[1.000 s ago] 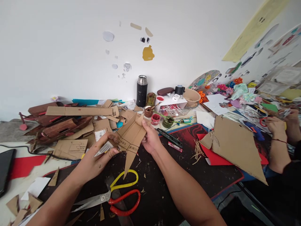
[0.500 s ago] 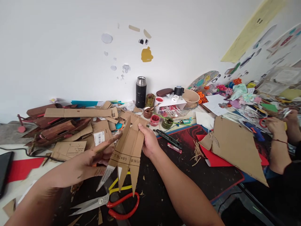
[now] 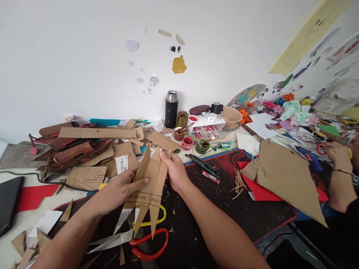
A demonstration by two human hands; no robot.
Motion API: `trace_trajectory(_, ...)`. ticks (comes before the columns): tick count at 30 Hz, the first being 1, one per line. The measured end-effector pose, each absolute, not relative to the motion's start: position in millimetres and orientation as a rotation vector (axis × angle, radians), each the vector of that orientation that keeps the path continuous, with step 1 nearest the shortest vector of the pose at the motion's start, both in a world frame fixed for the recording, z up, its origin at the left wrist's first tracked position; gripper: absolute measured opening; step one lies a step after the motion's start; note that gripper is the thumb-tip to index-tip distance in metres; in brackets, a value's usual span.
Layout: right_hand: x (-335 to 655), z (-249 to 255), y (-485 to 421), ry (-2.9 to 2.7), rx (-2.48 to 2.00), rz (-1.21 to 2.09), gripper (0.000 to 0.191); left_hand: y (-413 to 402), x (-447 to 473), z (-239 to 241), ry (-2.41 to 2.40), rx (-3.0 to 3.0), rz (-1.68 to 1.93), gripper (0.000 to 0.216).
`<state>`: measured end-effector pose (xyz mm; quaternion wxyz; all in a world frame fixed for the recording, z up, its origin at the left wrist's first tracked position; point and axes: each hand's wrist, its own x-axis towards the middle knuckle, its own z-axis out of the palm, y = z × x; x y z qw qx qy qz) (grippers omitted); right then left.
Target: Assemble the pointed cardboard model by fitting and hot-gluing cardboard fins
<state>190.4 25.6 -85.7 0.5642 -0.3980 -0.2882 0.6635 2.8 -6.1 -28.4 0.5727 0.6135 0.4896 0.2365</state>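
Observation:
Both of my hands hold a folded brown cardboard cut-out (image 3: 150, 185) with long pointed ends, upright over the dark work mat. My right hand (image 3: 175, 170) grips its upper right edge between thumb and fingers. My left hand (image 3: 119, 188) rests against its left side, with fingers lying along the card. Below the cut-out lie scissors (image 3: 134, 239) with one yellow and one red handle, blades pointing left.
Cardboard scraps (image 3: 89, 149) pile up at the left. A black flask (image 3: 170, 109), paint pots (image 3: 186, 142) and a black utility knife (image 3: 203, 165) stand behind. A large cardboard sheet (image 3: 283, 177) lies on red paper at the right. Another person's hands (image 3: 339, 157) work at the far right.
The cut-out has turned from slanting to nearly upright, points downward. My left hand let go of its labelled corner, swung out, and now lies against its left side.

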Motion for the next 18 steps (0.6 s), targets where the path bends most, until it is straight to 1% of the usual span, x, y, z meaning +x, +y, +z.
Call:
trace_trajectory(5, 190, -84, 25, -0.667, -0.986, 1.614, 0.051, 0, -4, -32, 1.110, 1.574, 0.543, 0.050)
trace_trajectory(12, 193, -81, 25, -0.717, -0.976, 1.612, 0.061, -2, -2, -33, 1.155, 1.508, 0.470, 0.065)
trace_trajectory(18, 190, -84, 24, -0.746, -0.967, 1.659, 0.066, -7, 3, -17, 1.289, 1.363, 0.496, 0.068)
